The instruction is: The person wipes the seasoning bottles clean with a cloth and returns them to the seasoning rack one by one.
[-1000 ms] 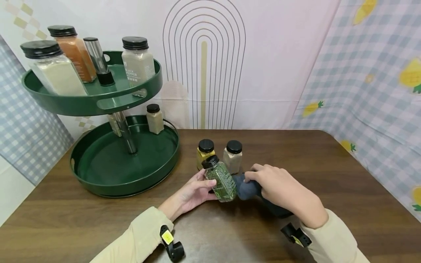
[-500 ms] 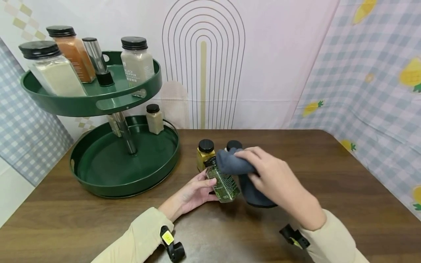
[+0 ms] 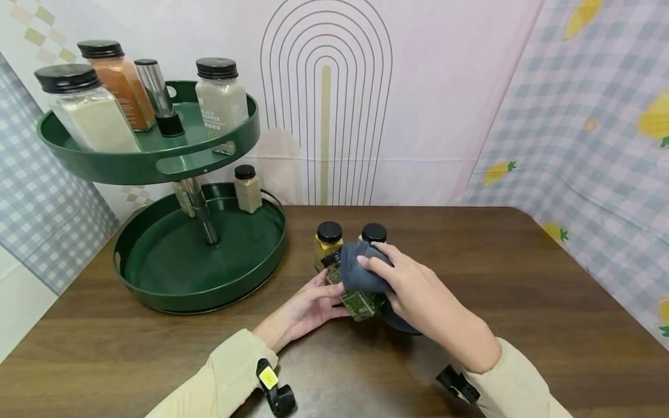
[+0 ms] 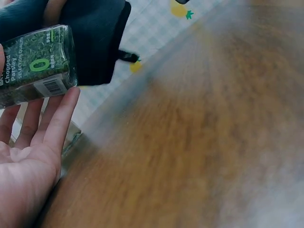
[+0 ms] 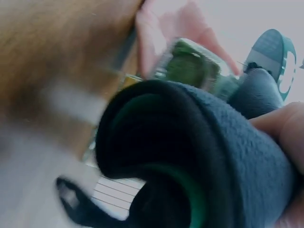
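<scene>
Blue-grey cloth point(image 3: 360, 271) is covering part of the parsley jar point(image 3: 360, 305), with the right hand point(image 3: 410, 284) pinching its folds; the left hand point(image 3: 307, 305), thumb and fingers gripping, is holding that jar tilted over the desk point(image 3: 470, 255), seemingly bracing it against the cloth's pressure.

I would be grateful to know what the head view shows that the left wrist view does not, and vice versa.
Only the head view shows the green two-tier stand with its spice jars, and the arch pattern on the backdrop.

Only the left wrist view shows the readable words "Chopped Parsley" on the label, the barcode and the black loop on the cloth.

Both show the left hand, the parsley jar it holds, the cloth and the wooden table.
</scene>
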Tool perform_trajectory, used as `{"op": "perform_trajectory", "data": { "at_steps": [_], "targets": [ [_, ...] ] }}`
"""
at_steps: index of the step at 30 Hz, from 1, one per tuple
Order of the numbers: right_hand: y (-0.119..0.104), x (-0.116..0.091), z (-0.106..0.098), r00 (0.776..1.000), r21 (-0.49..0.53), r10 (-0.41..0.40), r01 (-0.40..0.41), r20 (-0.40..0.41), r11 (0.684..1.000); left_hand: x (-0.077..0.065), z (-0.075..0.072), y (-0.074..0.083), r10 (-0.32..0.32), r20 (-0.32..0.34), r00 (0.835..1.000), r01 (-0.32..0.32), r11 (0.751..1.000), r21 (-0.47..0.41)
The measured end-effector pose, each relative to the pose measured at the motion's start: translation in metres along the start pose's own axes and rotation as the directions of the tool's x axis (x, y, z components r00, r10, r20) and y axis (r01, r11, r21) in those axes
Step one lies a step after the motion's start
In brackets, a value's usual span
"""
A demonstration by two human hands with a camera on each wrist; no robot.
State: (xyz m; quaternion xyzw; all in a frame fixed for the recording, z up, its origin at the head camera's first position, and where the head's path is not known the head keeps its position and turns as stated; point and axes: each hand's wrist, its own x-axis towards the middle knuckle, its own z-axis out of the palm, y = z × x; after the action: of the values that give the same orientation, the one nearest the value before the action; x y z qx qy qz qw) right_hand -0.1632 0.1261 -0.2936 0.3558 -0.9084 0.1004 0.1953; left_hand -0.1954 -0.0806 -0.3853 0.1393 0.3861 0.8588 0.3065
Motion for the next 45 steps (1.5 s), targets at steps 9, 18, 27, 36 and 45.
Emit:
{"op": "perform_trajectory", "data": {
  "at_steps": [9,18,27,36,45],
  "targets": [
    [0.001,-0.007,-0.020,0.987,-0.148,0.022,0.002,0.161,0.989,0.002,0.002,0.000,0.005,-0.062,0.998,-0.004,1.000,0.011],
    [0.007,-0.012,-0.026,0.960,-0.216,0.063,-0.003,0.273,0.976,0.001,0.001,0.000,0.012,-0.025,1.000,-0.011,1.000,0.014],
    [0.012,-0.008,-0.038,0.986,-0.149,0.141,-0.127,0.087,0.981,0.001,0.000,-0.001,-0.005,-0.005,1.000,0.005,0.999,0.045],
    [-0.010,-0.001,-0.020,1.000,-0.075,-0.007,0.009,0.030,0.997,0.002,0.000,-0.003,0.007,0.040,0.999,-0.011,0.996,0.084],
    [-0.013,-0.007,-0.028,0.985,-0.121,-0.040,0.062,0.170,0.991,0.001,0.001,-0.001,-0.007,0.009,1.000,0.006,0.996,0.087]
  ]
}}
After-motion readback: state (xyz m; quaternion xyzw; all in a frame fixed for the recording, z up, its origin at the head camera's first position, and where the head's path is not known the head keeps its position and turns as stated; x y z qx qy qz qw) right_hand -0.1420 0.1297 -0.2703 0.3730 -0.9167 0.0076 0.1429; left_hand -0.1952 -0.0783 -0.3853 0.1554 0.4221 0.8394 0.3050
